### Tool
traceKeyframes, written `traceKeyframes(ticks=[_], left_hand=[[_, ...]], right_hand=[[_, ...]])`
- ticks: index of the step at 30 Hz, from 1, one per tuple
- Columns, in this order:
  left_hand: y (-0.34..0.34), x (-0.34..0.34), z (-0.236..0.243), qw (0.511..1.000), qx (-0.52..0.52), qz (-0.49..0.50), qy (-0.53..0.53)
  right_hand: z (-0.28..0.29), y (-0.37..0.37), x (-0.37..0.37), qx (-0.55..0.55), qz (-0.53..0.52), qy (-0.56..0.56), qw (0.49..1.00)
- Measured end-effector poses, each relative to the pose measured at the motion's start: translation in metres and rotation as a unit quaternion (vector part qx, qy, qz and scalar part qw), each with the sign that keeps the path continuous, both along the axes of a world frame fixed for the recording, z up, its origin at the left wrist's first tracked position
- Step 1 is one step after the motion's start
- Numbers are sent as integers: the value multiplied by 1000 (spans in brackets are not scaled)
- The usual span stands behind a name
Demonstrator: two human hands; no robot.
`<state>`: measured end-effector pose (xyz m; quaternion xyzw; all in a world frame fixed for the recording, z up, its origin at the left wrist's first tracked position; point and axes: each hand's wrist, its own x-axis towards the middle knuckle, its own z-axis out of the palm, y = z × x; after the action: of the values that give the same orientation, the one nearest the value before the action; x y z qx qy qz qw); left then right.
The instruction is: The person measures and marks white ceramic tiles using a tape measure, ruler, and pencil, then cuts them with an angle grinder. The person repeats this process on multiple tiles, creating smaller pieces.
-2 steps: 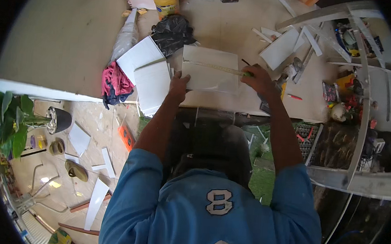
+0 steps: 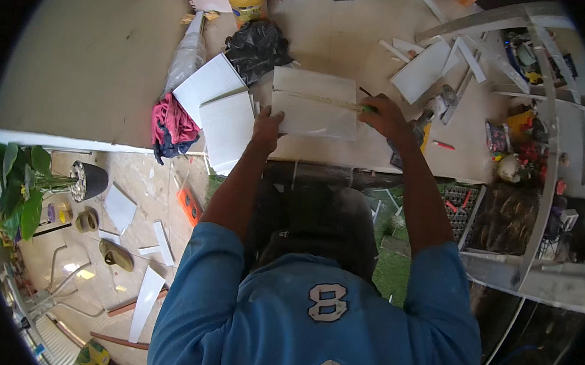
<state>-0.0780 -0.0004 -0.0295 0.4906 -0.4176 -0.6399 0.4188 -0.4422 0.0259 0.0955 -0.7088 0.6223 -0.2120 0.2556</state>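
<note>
A white rectangular tile [image 2: 317, 120] lies in front of me on the pale work surface. Across its upper half runs the blade of a tape measure [image 2: 328, 101]. My right hand [image 2: 383, 118] is closed round the green tape measure case at the tile's right edge, and a thin dark stick like a pencil [image 2: 366, 92] pokes out above the fingers. At the lower left edge of the tile, my left hand [image 2: 267, 126] grips it, thumb on top; the undersides of the fingers are hidden.
More white tiles [image 2: 227, 127] lie left of my left hand, near a black plastic bag [image 2: 257, 50] and a red and dark cloth [image 2: 172, 125]. An angle grinder [image 2: 433, 111] and offcuts [image 2: 421, 73] are at right. A metal frame [image 2: 545, 153] stands at far right.
</note>
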Motion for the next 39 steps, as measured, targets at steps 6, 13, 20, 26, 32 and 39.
traceKeyframes(ticks=[6, 13, 20, 26, 32, 39], left_hand=[[-25, -12, -13, 992, 107, 62, -1], [-40, -28, -13, 967, 25, 86, -239], [-27, -60, 19, 729, -332, -8, -598], [-49, -61, 14, 672, -433, -232, -554], [-49, -72, 16, 652, -428, -262, -569], [-41, -90, 17, 611, -388, -272, -634]], right_hand=[[-67, -52, -11, 20, 17, -15, 1000], [-102, -59, -25, -14, 14, -50, 999], [-130, -49, -17, -63, -23, -21, 998], [-141, -46, -22, -90, -18, 2, 996], [-146, -37, -26, -98, -34, 46, 994], [-141, -19, -19, -109, -50, 32, 992]])
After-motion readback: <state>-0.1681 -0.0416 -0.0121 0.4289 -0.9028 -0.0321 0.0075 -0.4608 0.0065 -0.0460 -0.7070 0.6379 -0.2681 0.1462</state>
